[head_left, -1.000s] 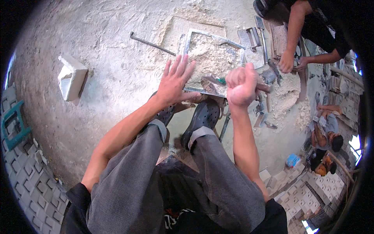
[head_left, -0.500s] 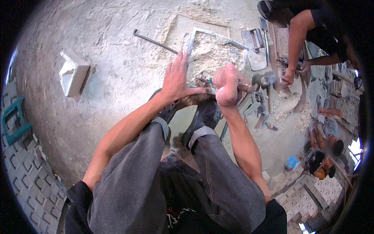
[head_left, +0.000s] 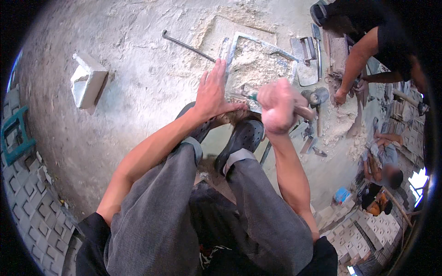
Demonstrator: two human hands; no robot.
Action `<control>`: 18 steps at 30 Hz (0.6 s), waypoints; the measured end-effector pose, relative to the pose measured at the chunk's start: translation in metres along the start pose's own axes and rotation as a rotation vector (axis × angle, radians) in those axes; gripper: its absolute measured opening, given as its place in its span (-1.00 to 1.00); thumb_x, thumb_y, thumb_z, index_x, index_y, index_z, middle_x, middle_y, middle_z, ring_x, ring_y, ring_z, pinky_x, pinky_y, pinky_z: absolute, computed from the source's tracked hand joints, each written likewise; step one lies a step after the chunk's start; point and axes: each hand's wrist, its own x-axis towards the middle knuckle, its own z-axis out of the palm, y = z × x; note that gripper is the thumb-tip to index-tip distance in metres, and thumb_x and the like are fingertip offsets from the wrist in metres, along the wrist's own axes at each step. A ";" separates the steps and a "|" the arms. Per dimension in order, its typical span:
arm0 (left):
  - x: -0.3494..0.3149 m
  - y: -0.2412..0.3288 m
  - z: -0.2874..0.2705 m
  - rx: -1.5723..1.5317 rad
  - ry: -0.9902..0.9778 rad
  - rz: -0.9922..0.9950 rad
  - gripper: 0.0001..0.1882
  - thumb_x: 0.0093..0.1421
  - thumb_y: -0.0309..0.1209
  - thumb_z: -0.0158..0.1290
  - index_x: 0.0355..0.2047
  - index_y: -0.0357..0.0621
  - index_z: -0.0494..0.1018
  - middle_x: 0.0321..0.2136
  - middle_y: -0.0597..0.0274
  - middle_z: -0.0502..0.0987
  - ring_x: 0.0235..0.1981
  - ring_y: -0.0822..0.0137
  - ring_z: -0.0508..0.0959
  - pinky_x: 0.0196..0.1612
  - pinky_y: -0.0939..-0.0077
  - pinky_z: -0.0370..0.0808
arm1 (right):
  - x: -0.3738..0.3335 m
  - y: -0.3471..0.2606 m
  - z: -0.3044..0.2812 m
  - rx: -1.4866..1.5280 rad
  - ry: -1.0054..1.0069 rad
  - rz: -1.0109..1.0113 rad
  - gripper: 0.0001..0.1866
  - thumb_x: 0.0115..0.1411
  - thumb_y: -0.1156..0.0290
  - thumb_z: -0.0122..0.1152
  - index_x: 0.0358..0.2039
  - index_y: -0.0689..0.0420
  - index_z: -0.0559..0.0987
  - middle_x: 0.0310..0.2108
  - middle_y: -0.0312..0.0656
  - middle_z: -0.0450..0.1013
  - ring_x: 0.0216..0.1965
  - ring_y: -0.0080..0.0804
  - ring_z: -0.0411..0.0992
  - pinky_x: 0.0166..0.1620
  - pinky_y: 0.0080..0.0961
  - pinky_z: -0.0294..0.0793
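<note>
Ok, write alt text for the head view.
Seen from above, a seated person presses the left hand flat on a dusty stone slab while the right hand grips a hammer over it. Another person's hand works at upper right.

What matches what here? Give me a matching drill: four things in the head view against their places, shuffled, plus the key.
1. left hand
2. hammer
3. white block
4. metal rod

a. alone on the dusty floor, far left
b. gripped in the right hand
c. flat on the metal frame
d. lying on the floor, up-left of the frame

Pairs: 1-c, 2-b, 3-a, 4-d
</note>
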 end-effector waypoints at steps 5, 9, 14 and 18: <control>0.001 0.003 -0.001 -0.029 -0.025 -0.024 0.59 -0.35 0.45 0.27 0.38 -0.46 -0.24 0.38 -0.27 -0.02 0.42 -0.04 0.04 0.37 -0.05 0.00 | -0.003 0.022 -0.008 -0.209 -0.030 0.031 -0.53 0.32 0.36 -0.02 -0.76 0.19 0.26 -0.78 -0.37 0.17 -0.71 -0.60 0.10 -0.59 -0.51 0.08; 0.001 0.003 0.000 -0.037 -0.025 -0.048 0.60 -0.36 0.43 0.29 0.39 -0.43 -0.27 0.38 -0.26 -0.02 0.41 -0.04 0.05 0.36 -0.07 0.00 | 0.004 0.001 -0.011 -0.153 -0.056 -0.010 -0.54 0.31 0.37 -0.05 -0.76 0.18 0.25 -0.78 -0.35 0.18 -0.70 -0.59 0.11 -0.59 -0.48 0.06; -0.002 0.002 -0.002 -0.033 -0.065 -0.037 0.60 -0.36 0.42 0.30 0.38 -0.44 -0.26 0.38 -0.26 -0.03 0.41 -0.04 0.05 0.36 -0.08 0.01 | -0.006 0.028 -0.011 -0.234 -0.060 0.031 -0.57 0.31 0.40 -0.04 -0.74 0.20 0.30 -0.76 -0.35 0.19 -0.70 -0.62 0.11 -0.59 -0.51 0.07; 0.001 0.001 0.000 -0.019 -0.052 -0.043 0.58 -0.34 0.41 0.31 0.38 -0.45 -0.25 0.38 -0.26 -0.04 0.42 -0.03 0.05 0.37 -0.08 0.00 | 0.006 0.001 -0.002 -0.242 -0.111 -0.070 -0.57 0.30 0.42 -0.03 -0.75 0.21 0.29 -0.75 -0.34 0.21 -0.70 -0.62 0.12 -0.59 -0.52 0.08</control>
